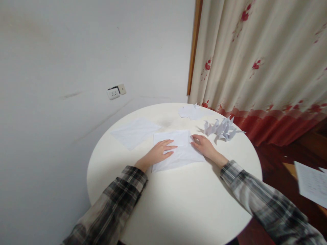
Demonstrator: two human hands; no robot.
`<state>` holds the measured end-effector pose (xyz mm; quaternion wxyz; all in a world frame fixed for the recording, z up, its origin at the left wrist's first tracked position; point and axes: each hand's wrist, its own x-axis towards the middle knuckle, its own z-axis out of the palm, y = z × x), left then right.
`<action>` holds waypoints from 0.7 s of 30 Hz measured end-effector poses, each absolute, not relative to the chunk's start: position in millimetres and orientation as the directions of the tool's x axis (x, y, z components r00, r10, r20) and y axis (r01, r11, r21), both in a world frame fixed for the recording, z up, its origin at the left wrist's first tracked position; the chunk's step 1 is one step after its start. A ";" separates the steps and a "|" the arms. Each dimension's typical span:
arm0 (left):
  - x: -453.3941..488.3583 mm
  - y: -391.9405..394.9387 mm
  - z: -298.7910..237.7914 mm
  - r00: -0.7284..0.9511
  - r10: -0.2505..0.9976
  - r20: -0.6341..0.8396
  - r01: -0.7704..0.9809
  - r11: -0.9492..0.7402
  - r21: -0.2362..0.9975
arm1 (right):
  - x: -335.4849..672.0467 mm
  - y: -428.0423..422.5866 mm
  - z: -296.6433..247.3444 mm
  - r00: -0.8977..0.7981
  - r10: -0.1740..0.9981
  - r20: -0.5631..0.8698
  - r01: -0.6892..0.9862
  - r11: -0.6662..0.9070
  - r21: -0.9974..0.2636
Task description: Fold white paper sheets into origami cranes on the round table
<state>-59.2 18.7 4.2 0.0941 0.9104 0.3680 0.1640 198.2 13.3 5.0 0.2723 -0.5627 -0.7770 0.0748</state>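
Note:
A sheet of white paper [173, 162] lies on the round white table in front of me, with what looks like a folded layer along its far part. My left hand [162, 150] rests flat on the paper's left side, fingers spread. At the right edge of the same sheet is my right hand [203, 145]; its fingertips touch the paper with a small gap between them, bent a little. Whether any of the edge is between those fingers is hard to see.
Another white sheet [136, 132] lies at the table's left. Several folded paper cranes [223, 129] cluster at the right, near more paper pieces [190, 111] at the back. The table [178, 204] stands by a wall with a socket [113, 93] and a flowered curtain [255, 68].

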 end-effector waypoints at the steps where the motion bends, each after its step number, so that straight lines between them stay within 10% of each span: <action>1: -59.0 18.3 4.8 0.675 0.702 0.226 0.641 -0.710 0.291 | 198.4 13.7 4.3 -0.217 0.913 0.346 0.824 0.362 -0.437; 12: -59.9 19.0 3.5 0.700 0.674 0.236 0.602 -0.735 0.312 | 195.8 26.1 -14.5 -0.064 0.974 0.216 0.347 0.224 -0.911; 21: -59.8 26.9 -6.5 0.517 0.769 0.377 0.705 -0.632 0.322 | 195.2 29.7 -15.1 -0.043 0.997 0.070 0.010 0.070 -0.997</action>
